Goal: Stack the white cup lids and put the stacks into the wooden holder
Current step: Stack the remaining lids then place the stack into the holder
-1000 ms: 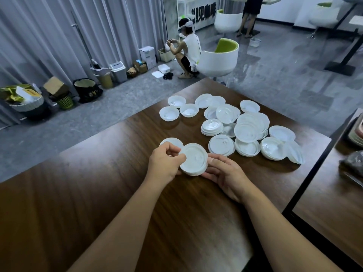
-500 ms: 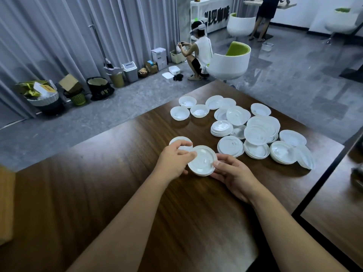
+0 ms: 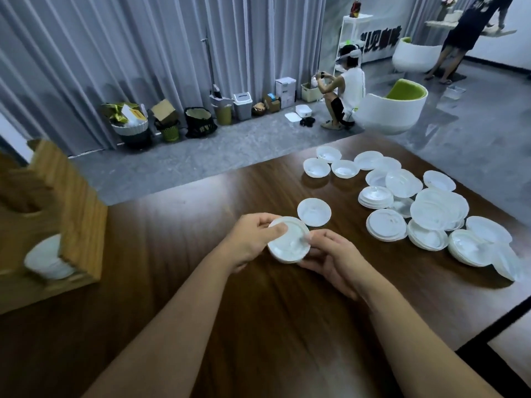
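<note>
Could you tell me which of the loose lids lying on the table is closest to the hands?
The single lid lying alone just beyond the held stack, apart from the main pile further right.

Dim, even indoor light leaves soft sheen on the dark surface (image 3: 287, 326) near the camera, while the wooden holder (image 3: 71, 214) at left is smeared, probably by motion, and wide-angle distortion bends the edges.
</note>
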`<action>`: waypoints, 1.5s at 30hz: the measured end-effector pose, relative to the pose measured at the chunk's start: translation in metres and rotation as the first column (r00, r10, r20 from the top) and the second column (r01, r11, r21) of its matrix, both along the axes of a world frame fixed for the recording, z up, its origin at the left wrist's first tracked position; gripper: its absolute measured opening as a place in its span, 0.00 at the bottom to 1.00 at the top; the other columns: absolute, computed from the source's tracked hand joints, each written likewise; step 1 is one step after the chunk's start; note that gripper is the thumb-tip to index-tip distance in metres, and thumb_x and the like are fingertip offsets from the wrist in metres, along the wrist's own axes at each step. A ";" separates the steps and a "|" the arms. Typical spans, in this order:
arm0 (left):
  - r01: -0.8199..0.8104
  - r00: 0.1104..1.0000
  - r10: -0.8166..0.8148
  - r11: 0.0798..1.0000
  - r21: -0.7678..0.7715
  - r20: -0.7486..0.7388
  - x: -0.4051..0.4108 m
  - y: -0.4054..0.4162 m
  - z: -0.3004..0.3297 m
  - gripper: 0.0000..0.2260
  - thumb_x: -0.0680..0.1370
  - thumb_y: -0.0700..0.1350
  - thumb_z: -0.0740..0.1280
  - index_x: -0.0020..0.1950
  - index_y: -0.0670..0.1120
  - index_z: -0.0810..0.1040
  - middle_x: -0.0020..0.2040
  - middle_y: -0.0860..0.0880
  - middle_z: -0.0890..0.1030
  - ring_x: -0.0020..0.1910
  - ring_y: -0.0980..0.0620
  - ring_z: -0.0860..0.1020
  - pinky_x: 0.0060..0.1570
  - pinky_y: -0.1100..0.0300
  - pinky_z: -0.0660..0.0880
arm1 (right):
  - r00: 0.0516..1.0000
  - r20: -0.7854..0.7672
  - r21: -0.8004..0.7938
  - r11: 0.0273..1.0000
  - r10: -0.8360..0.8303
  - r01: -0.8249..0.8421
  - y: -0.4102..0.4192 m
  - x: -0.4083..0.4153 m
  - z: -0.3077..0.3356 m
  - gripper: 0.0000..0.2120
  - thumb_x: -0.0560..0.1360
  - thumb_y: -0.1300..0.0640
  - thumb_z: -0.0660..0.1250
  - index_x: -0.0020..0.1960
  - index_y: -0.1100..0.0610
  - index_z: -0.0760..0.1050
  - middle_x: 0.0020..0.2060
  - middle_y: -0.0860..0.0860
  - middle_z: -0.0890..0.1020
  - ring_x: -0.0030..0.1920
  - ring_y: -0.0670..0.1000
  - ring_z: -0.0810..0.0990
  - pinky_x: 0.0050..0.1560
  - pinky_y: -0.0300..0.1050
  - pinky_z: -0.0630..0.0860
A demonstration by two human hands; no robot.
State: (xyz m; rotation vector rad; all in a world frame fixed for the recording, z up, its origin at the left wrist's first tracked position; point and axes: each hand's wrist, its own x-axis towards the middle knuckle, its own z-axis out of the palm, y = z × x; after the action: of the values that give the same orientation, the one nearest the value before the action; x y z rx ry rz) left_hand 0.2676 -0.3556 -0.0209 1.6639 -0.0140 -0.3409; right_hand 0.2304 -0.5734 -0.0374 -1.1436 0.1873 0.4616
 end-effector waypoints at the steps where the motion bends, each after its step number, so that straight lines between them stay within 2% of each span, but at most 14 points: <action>1: 0.000 1.000 0.000 1.000 0.010 0.012 -0.005 0.012 0.002 0.07 0.83 0.42 0.74 0.60 0.47 0.87 0.53 0.49 0.90 0.53 0.54 0.87 0.58 0.56 0.83 | 1.000 0.011 -0.023 0.999 0.025 -0.025 0.010 0.002 0.005 0.29 0.73 0.51 0.80 0.68 0.65 0.78 0.60 0.61 0.87 0.62 0.60 0.87 0.63 0.60 0.85; 3: -0.010 1.000 0.010 1.000 0.003 0.014 -0.015 0.031 0.005 0.07 0.82 0.41 0.75 0.60 0.47 0.87 0.51 0.49 0.90 0.51 0.55 0.87 0.53 0.60 0.83 | 0.997 0.038 -0.046 0.997 0.062 -0.060 0.026 0.005 0.013 0.24 0.75 0.52 0.81 0.64 0.65 0.81 0.59 0.61 0.88 0.61 0.59 0.88 0.58 0.56 0.86; 6: -0.126 0.992 0.126 0.992 -0.007 0.031 -0.032 0.061 0.010 0.06 0.80 0.43 0.77 0.57 0.48 0.86 0.48 0.50 0.90 0.47 0.56 0.87 0.45 0.65 0.81 | 0.992 0.061 -0.074 0.991 0.112 -0.107 0.058 0.003 0.022 0.24 0.72 0.55 0.80 0.62 0.66 0.81 0.57 0.62 0.88 0.60 0.60 0.88 0.53 0.53 0.88; 9: -0.270 0.962 0.270 0.963 0.007 0.041 -0.047 0.089 0.010 0.08 0.80 0.47 0.77 0.57 0.49 0.85 0.49 0.52 0.90 0.49 0.56 0.87 0.47 0.63 0.82 | 0.993 0.057 -0.097 0.990 0.108 -0.102 0.095 -0.001 0.027 0.20 0.75 0.57 0.79 0.62 0.66 0.82 0.57 0.62 0.88 0.59 0.59 0.89 0.51 0.54 0.88; 12: -0.364 0.930 0.360 0.930 -0.056 -0.079 -0.064 0.115 0.009 0.14 0.81 0.53 0.76 0.63 0.49 0.83 0.57 0.50 0.88 0.58 0.51 0.86 0.58 0.51 0.85 | 0.998 0.031 -0.043 0.998 0.051 -0.050 0.126 -0.007 0.029 0.15 0.80 0.60 0.75 0.63 0.68 0.81 0.58 0.62 0.88 0.60 0.58 0.89 0.51 0.55 0.88; 15: -0.420 0.893 0.366 0.887 -0.192 -0.263 -0.088 0.138 0.007 0.19 0.80 0.52 0.77 0.68 0.47 0.80 0.61 0.46 0.87 0.57 0.45 0.88 0.54 0.48 0.86 | 0.999 0.039 -0.005 1.000 -0.019 0.019 0.155 -0.013 0.031 0.14 0.81 0.61 0.74 0.64 0.68 0.81 0.58 0.61 0.88 0.58 0.57 0.89 0.50 0.53 0.87; 19: -0.545 0.829 0.440 0.772 -0.326 -0.345 -0.117 0.162 0.007 0.15 0.81 0.48 0.76 0.66 0.46 0.83 0.59 0.43 0.88 0.54 0.45 0.89 0.51 0.51 0.86 | 0.999 0.036 0.002 1.000 -0.031 0.031 0.201 -0.022 0.027 0.13 0.81 0.60 0.74 0.62 0.66 0.81 0.56 0.62 0.89 0.58 0.59 0.89 0.52 0.53 0.88; 25: -0.712 0.702 0.582 0.587 -0.386 -0.410 -0.140 0.200 0.011 0.12 0.82 0.43 0.73 0.65 0.47 0.82 0.56 0.43 0.89 0.53 0.45 0.89 0.43 0.55 0.85 | 0.992 0.072 -0.045 0.994 0.099 -0.096 0.263 -0.035 0.027 0.12 0.77 0.57 0.79 0.57 0.61 0.81 0.56 0.61 0.89 0.56 0.57 0.90 0.60 0.55 0.85; 29: -0.772 0.626 0.666 0.453 -0.446 -0.406 -0.152 0.241 0.022 0.10 0.82 0.41 0.72 0.63 0.49 0.84 0.54 0.45 0.89 0.53 0.47 0.88 0.40 0.57 0.85 | 0.959 0.149 -0.121 0.967 0.242 -0.225 0.299 -0.034 0.035 0.19 0.80 0.52 0.77 0.63 0.65 0.83 0.58 0.58 0.89 0.62 0.56 0.88 0.65 0.53 0.81; 33: -0.831 0.480 0.779 0.256 -0.495 -0.404 -0.159 0.281 0.034 0.12 0.81 0.39 0.73 0.64 0.46 0.84 0.58 0.45 0.87 0.58 0.47 0.86 0.42 0.59 0.86 | 0.947 0.199 -0.235 0.950 0.252 -0.203 0.333 -0.023 0.045 0.14 0.83 0.48 0.73 0.62 0.57 0.85 0.57 0.51 0.90 0.61 0.52 0.87 0.62 0.51 0.82; 35: -0.862 0.409 0.807 0.188 -0.471 -0.426 -0.158 0.292 0.036 0.13 0.80 0.40 0.76 0.64 0.45 0.83 0.58 0.45 0.87 0.56 0.48 0.86 0.45 0.59 0.86 | 0.936 0.234 -0.286 0.939 0.261 -0.191 0.350 -0.016 0.051 0.13 0.84 0.50 0.71 0.63 0.57 0.84 0.56 0.52 0.90 0.59 0.54 0.88 0.60 0.52 0.85; 39: -0.888 0.310 0.808 0.058 -0.456 -0.501 -0.149 0.298 0.039 0.12 0.77 0.38 0.79 0.59 0.42 0.83 0.56 0.45 0.86 0.53 0.47 0.86 0.40 0.61 0.85 | 0.931 0.271 -0.329 0.932 0.246 -0.151 0.384 -0.008 0.057 0.10 0.84 0.53 0.72 0.61 0.58 0.81 0.55 0.56 0.88 0.56 0.56 0.88 0.57 0.51 0.86; 42: -0.900 0.265 0.806 0.010 -0.435 -0.529 -0.136 0.293 0.039 0.10 0.76 0.37 0.80 0.54 0.44 0.84 0.53 0.45 0.87 0.48 0.50 0.87 0.37 0.62 0.83 | 0.914 0.307 -0.364 0.920 0.264 -0.144 0.401 -0.006 0.059 0.09 0.83 0.55 0.74 0.59 0.58 0.81 0.53 0.57 0.87 0.54 0.55 0.88 0.52 0.49 0.87; 45: -0.917 0.204 0.807 -0.041 -0.397 -0.555 -0.122 0.289 0.039 0.09 0.75 0.38 0.81 0.50 0.46 0.83 0.48 0.48 0.87 0.36 0.54 0.87 0.31 0.64 0.80 | 0.902 0.322 -0.406 0.903 0.287 -0.142 0.411 -0.002 0.056 0.07 0.82 0.57 0.75 0.58 0.57 0.81 0.51 0.55 0.87 0.49 0.51 0.88 0.42 0.40 0.85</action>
State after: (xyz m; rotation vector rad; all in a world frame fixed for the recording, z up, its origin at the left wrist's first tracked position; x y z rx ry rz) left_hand 0.1456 -0.0669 0.0177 0.5585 0.9672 0.5456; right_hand 0.2288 -0.1623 0.0183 -1.6181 -0.2027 0.4037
